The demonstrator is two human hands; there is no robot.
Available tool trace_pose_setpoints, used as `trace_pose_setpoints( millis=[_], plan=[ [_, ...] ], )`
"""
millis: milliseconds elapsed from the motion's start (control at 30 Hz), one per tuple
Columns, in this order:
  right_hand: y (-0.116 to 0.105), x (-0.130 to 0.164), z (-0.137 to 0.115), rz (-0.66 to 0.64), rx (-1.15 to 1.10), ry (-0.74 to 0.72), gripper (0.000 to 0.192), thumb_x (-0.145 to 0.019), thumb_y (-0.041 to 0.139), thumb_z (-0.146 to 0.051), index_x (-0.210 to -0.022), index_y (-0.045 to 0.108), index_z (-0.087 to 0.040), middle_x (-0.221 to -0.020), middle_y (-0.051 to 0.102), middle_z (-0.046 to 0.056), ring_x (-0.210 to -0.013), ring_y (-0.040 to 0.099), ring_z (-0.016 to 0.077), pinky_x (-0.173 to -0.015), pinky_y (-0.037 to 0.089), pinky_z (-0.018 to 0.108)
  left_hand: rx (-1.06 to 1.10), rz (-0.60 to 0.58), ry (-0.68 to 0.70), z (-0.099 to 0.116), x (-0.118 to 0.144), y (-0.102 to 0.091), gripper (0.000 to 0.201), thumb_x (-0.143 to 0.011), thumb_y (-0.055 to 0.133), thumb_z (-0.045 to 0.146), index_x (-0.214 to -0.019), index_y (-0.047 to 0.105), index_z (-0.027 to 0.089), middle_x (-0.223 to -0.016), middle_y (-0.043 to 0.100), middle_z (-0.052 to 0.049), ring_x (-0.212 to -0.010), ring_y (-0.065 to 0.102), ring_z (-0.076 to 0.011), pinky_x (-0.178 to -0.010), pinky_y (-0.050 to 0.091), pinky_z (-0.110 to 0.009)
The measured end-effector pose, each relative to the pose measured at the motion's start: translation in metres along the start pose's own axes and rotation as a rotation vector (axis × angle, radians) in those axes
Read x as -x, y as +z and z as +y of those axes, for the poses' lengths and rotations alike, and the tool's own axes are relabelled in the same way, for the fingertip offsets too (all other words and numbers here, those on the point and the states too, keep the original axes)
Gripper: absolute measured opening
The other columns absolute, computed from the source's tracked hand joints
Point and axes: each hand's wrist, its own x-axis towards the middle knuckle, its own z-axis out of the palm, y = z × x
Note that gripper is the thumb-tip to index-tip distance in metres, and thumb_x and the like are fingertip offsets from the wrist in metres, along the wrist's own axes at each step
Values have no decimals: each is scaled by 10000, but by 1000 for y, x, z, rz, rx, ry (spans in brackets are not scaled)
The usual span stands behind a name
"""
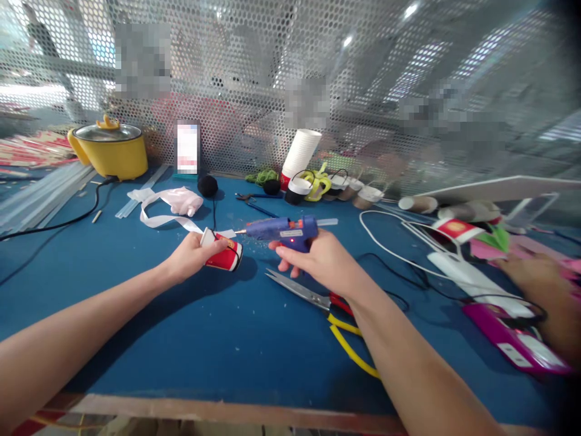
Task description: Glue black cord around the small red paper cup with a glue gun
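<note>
My left hand (193,254) is wrapped round a red and white paper cup (222,257), which lies tilted on its side just above the table. A white ribbon (166,220) runs from the cup to a pale pink bundle (182,201). In my right hand (320,257) is a blue hot glue gun (281,232), with a clear glue stick out of its back and a small red light lit. Its nozzle points left, close to the ribbon's short white end at the cup. Below the glue gun lie large scissors (304,292), blades apart, handles partly under my right forearm.
A yellow electric pot (113,158) and glue sticks (49,194) stand at left. Along the back are a phone (187,148), black yarn ball (207,186) and stacked paper cups (302,154). At right lie a white power strip (476,281), cables, a purple case (512,342) and another person's arm (544,290).
</note>
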Motion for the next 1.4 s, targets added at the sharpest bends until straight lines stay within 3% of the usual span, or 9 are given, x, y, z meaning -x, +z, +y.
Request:
trace_pose_setpoints(
  millis=[100,400,733,1200,1400],
  plan=[
    [6,4,0,3,61,27,107,-714,593,-263,-687,571,-162,-499,602,-4,-386,518,97,-417,446,219,-17,8,-17,-1,-2,-1,273,-631,662,391,-677,650,123,-591,645,-14,-542,540,-128,-529,365,-224],
    [5,10,-1,-33,237,27,291,-717,582,-322,-471,475,-209,-366,509,-31,-311,452,99,-358,359,228,-56,46,-48,-6,-10,-9,269,-651,641,391,-693,645,125,-604,649,-15,-558,554,-140,-528,365,-232],
    [9,10,0,-42,231,19,200,-710,579,-321,-552,533,-208,-351,501,-39,-320,472,115,-371,379,227,-69,52,-66,-7,-10,-8,319,-656,642,412,-772,656,116,-652,678,-41,-594,596,-173,-570,411,-270],
    [9,11,1,-88,299,29,260,-727,558,-339,-505,485,-224,-370,503,-30,-332,472,132,-397,369,265,-41,32,-61,-4,-8,-7,296,-651,644,384,-765,670,112,-658,685,-54,-594,594,-173,-562,407,-264],
    [9,11,0,-48,318,-5,269,-730,551,-312,-489,480,-216,-376,501,-27,-374,496,132,-443,385,256,-51,23,-47,-5,-8,-6,295,-652,636,384,-764,674,114,-678,690,-55,-618,598,-175,-582,420,-265]
  ],
)
